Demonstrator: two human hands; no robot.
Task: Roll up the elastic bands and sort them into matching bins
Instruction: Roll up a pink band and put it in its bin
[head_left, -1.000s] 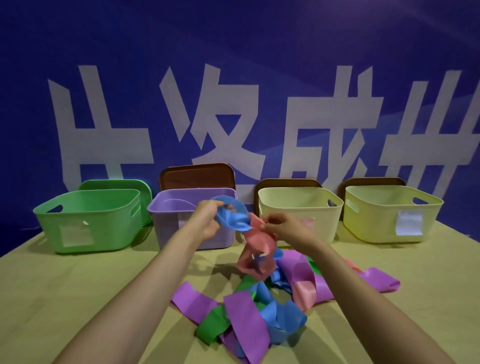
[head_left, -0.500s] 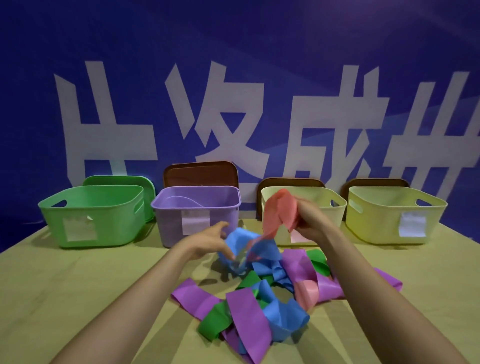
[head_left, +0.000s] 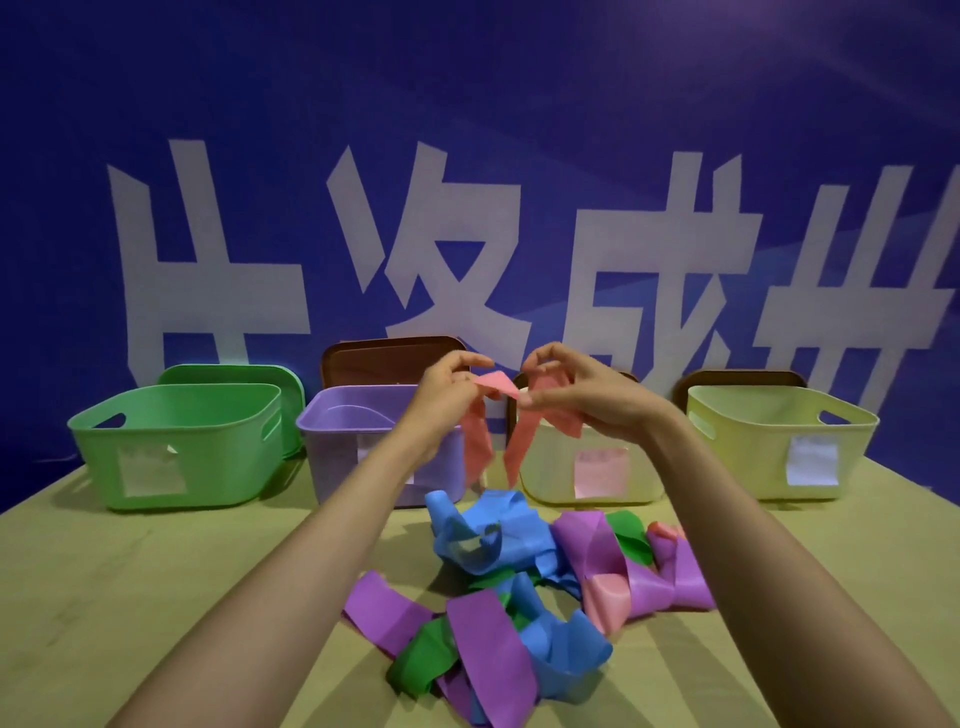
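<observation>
the counter (head_left: 130, 597) carries four bins along its far edge: a green bin (head_left: 218, 457), a purple bin (head_left: 337, 457), a cream bin (head_left: 647, 467) with a pink label, and a yellow bin (head_left: 753, 457). nearer the person, a pile (head_left: 519, 597) of blue, purple, green and pink bands lies tangled mid-counter.

the pink band (head_left: 496, 385) is held in the air above the pile, in front of the gap between the purple and cream bins. its short top span runs side to side between the hands. the rest hangs in two tails, so its long axis is mostly upright, ends pointing down at the pile; whether they touch it i cannot tell.

the left hand (head_left: 447, 384) pinches the span's left end. the right hand (head_left: 576, 395) pinches the right end, with more band bunched under its palm.

the roll seems about to start. it would go best by finding one free end, flattening the width and winding tight with the edges lined up, while the other hand feeds the band under light tension. lifting the tails would keep them from snagging the pile. the cream bin looks the likely match.
</observation>
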